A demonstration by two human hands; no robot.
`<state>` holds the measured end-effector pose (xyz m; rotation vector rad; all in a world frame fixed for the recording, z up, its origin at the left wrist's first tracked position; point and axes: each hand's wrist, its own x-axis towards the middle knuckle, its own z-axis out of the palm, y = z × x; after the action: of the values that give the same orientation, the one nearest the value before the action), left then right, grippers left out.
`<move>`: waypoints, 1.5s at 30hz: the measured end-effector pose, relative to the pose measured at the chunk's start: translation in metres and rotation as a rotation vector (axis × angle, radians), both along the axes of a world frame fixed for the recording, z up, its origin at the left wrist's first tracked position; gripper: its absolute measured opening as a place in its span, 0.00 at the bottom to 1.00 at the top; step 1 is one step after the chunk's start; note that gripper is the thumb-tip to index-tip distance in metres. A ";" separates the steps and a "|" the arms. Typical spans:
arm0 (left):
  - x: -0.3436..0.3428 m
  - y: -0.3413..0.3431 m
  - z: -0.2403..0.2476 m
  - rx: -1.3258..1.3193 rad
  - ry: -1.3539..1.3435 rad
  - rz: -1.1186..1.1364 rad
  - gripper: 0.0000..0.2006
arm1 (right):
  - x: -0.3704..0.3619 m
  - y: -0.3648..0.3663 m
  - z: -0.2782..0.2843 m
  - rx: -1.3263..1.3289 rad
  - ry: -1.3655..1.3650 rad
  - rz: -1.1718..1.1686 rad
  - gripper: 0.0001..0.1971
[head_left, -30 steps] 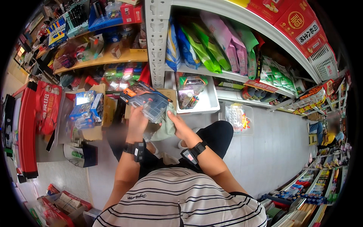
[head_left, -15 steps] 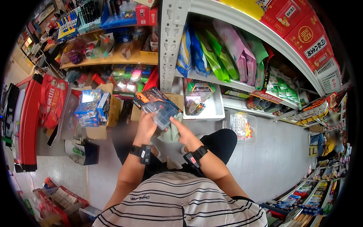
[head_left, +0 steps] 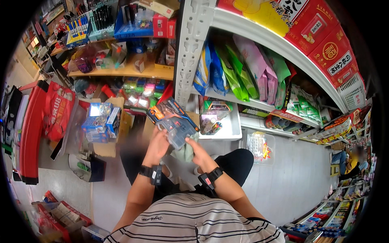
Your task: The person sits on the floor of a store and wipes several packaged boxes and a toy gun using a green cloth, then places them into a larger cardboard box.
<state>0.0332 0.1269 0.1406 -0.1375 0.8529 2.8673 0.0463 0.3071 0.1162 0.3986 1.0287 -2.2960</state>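
- We have the blister-packed toy (head_left: 173,121) raised in front of the shelf post (head_left: 190,48), not yet shelved.
- Left hand (head_left: 157,146) closed on its lower edge; right hand (head_left: 197,152) pinching the clear corner.
- Versus 0.5 s ago: pack sits about the same, view tilted slightly.

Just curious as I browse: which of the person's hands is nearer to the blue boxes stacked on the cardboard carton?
The left hand: it is nearer the blue boxes, which lie to its left. The right hand is farther off, on the far side of the held blister pack.
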 end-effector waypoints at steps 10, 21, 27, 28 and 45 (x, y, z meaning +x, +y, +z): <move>-0.006 -0.017 -0.032 -0.314 -0.255 -0.074 0.16 | -0.022 -0.005 -0.004 0.137 0.051 0.001 0.20; -0.087 -0.085 -0.089 -0.285 -0.298 0.240 0.02 | -0.025 0.013 -0.016 0.218 0.044 0.028 0.16; -0.134 -0.099 -0.109 -0.404 -0.235 0.286 0.07 | -0.022 0.037 -0.034 0.243 -0.048 -0.050 0.16; -0.145 -0.101 -0.123 -0.322 -0.290 0.334 0.06 | -0.023 0.039 -0.033 0.245 -0.064 -0.055 0.16; -0.127 -0.078 -0.101 -0.299 -0.447 0.142 0.04 | -0.056 0.117 -0.059 0.283 -0.081 -0.380 0.15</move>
<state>-0.0935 0.0485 0.0399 -0.8643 1.1955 2.6386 -0.0098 0.4242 0.0569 0.8595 1.3353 -2.4361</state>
